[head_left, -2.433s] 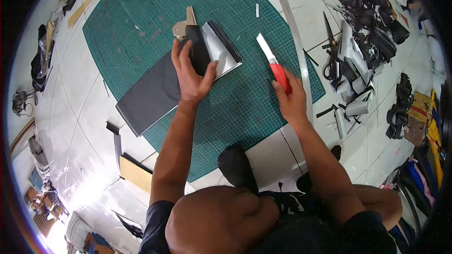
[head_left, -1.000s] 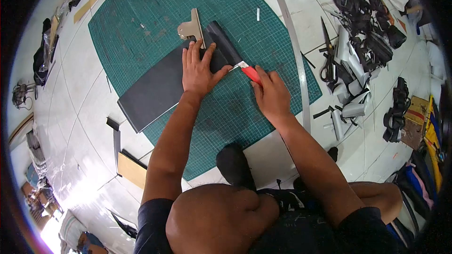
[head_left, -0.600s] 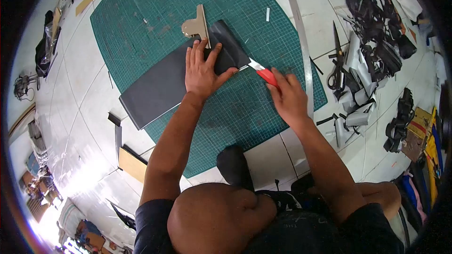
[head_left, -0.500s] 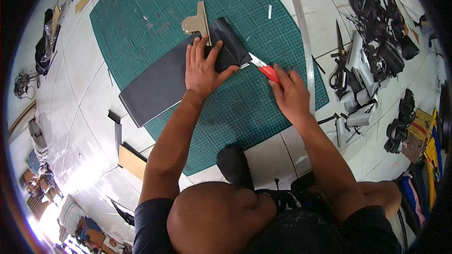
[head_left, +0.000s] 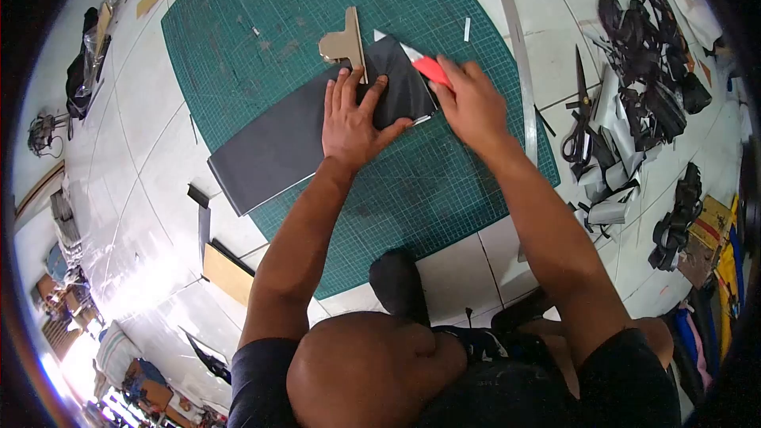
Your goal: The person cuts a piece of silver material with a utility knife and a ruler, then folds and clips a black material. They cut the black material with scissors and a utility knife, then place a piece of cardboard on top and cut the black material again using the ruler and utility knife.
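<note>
My left hand [head_left: 353,128] lies flat with fingers spread on a long strip of black sheet material [head_left: 273,139], its fingertips close to a metal bulldog clip [head_left: 346,45] on the strip's far edge. In my right hand [head_left: 477,107] is a red-handled utility knife [head_left: 432,70], gripped with the fingers wrapped round it. The knife's pale blade points up and left, over the strip's right end near its far corner. A small white patch shows at that corner. Beneath the strip is a green cutting mat [head_left: 396,190].
A metal ruler [head_left: 519,55] lies along the mat's right edge. Farther right, black scissors [head_left: 581,111] rest beside a heap of black and silver scraps [head_left: 650,71]. A tan board piece [head_left: 227,273] is on the tiled floor [head_left: 151,214] at left.
My right hand has moved the knife away from me, from the strip's near right corner up to its far right corner. My left hand stays pressed on the strip; the view has shifted slightly.
</note>
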### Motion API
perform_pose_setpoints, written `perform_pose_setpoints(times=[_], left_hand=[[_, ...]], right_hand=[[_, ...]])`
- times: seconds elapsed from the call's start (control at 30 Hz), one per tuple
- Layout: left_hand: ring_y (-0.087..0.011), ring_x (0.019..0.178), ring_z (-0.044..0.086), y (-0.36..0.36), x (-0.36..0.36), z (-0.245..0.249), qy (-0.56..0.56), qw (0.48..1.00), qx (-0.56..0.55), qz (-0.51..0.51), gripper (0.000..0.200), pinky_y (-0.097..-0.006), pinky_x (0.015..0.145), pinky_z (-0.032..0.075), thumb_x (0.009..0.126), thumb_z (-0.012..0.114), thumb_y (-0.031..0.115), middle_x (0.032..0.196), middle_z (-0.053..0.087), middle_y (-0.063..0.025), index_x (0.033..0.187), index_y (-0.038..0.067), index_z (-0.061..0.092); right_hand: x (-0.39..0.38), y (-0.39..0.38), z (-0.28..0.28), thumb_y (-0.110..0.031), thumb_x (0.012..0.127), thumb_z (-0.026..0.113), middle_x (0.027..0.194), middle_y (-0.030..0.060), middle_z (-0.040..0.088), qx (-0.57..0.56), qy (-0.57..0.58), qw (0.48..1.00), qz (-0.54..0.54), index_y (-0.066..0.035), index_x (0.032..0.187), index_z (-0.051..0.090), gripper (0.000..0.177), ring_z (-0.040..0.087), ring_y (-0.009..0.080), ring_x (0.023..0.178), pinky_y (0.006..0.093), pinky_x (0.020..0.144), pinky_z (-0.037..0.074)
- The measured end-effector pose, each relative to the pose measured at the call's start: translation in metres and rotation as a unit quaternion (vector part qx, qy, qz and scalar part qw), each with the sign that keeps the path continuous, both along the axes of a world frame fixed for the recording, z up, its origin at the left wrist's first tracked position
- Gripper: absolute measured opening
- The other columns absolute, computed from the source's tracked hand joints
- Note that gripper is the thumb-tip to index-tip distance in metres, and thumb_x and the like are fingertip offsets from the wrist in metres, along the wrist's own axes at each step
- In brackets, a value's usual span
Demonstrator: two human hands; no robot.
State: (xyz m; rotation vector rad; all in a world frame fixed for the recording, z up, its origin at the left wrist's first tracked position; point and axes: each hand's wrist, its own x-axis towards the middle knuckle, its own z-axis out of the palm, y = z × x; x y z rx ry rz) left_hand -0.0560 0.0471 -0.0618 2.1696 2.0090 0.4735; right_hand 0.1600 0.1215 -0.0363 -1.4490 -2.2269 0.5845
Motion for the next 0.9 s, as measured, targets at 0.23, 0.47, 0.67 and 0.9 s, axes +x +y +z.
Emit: perform_pose_setpoints(times=[0.23, 0.47, 0.67, 0.9], left_hand=[[-0.0413, 0.149, 0.030, 0.001, 0.001, 0.003, 0.004, 1.000, -0.014, 0.006, 0.087, -0.0569, 0.125, 0.020, 0.079, 0.075, 0.069, 0.155, 0.040, -0.0206, 0.145, 0.016, 0.055], [-0.0417, 0.143, 0.038, 0.000, -0.008, 0.003, -0.122, 0.990, 0.065, -0.021, 0.071, -0.0530, 0.121, 0.027, 0.092, 0.070, 0.047, 0.149, 0.044, -0.0218, 0.149, 0.011, 0.047], [-0.0399, 0.127, 0.054, 0.005, -0.051, 0.025, -0.284, 0.952, 0.086, 0.078, 0.062, -0.0468, 0.110, 0.042, 0.087, 0.076, 0.026, 0.136, 0.056, -0.0225, 0.140, 0.003, 0.053], [-0.0398, 0.123, 0.057, -0.016, -0.165, 0.023, -0.026, 0.992, -0.066, 0.109, 0.058, -0.0470, 0.108, 0.044, 0.080, 0.079, 0.031, 0.125, 0.062, -0.0214, 0.127, 0.001, 0.065]], right_hand=[[0.015, 0.100, 0.054, -0.045, 0.100, 0.059, 0.117, 0.0257, 0.066, -0.042, 0.142, 0.981, -0.124, -0.004, 0.131, 0.062, 0.052, 0.065, 0.0428, 0.105, 0.0503, 0.089, 0.051], [0.134, -0.054, 0.024, -0.034, 0.101, 0.063, 0.118, 0.0224, 0.066, -0.060, 0.085, 0.966, -0.236, 0.003, 0.130, 0.060, 0.047, 0.063, 0.0343, 0.108, 0.0432, 0.094, 0.049], [0.200, -0.155, -0.015, -0.033, 0.101, 0.063, 0.116, 0.0231, 0.057, -0.044, -0.014, 0.943, -0.330, 0.002, 0.137, 0.056, 0.051, 0.058, 0.0375, 0.106, 0.0446, 0.094, 0.049], [0.207, -0.163, -0.024, -0.032, 0.097, 0.067, 0.111, 0.0220, 0.057, -0.027, -0.049, 0.935, -0.350, 0.000, 0.139, 0.058, 0.053, 0.060, 0.0359, 0.101, 0.0438, 0.091, 0.050]])
